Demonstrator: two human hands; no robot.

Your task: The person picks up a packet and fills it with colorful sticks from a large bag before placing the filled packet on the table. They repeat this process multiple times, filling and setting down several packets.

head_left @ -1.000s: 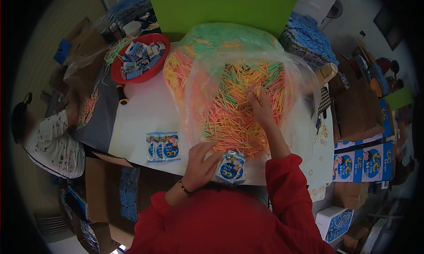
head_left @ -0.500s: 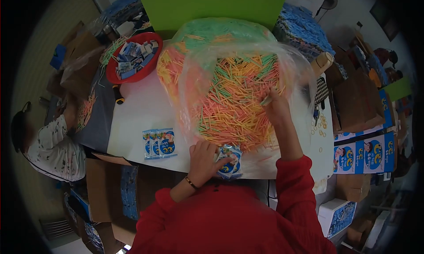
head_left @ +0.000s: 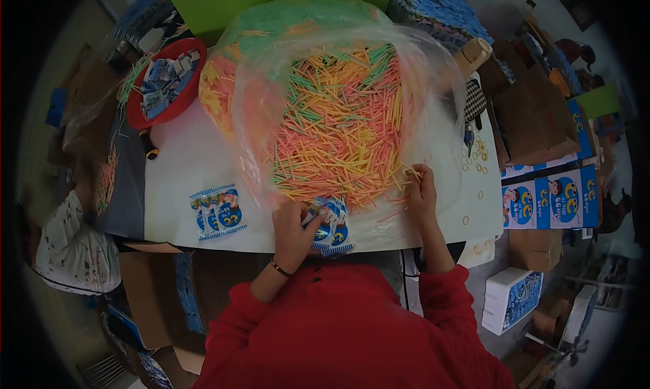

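My left hand (head_left: 292, 228) is at the table's front edge, its fingers closed on the edge of some small blue-and-white printed packets (head_left: 333, 228). My right hand (head_left: 423, 198) is at the bag's lower right side, with thumb and fingers pinched on a few thin pale sticks (head_left: 409, 174). Between and beyond both hands lies a large clear plastic bag (head_left: 252, 128), opened toward me. Many thin pink, yellow, orange and green sticks (head_left: 338, 132) fill it, and a few lie loose by its mouth.
Overlapping blue packets (head_left: 220, 213) lie left on the white table (head_left: 176, 179). Beyond them are a yellow-black handled tool (head_left: 149, 145) and a red basin (head_left: 166, 115) of small packs. Rubber bands (head_left: 479, 155) lie at right, near printed cartons (head_left: 552, 203). Another person (head_left: 80, 243) is at far left.
My right hand has come down and toward me from over the stick pile to the bag's lower edge. My left hand stays at the packets. The whole view has shifted.
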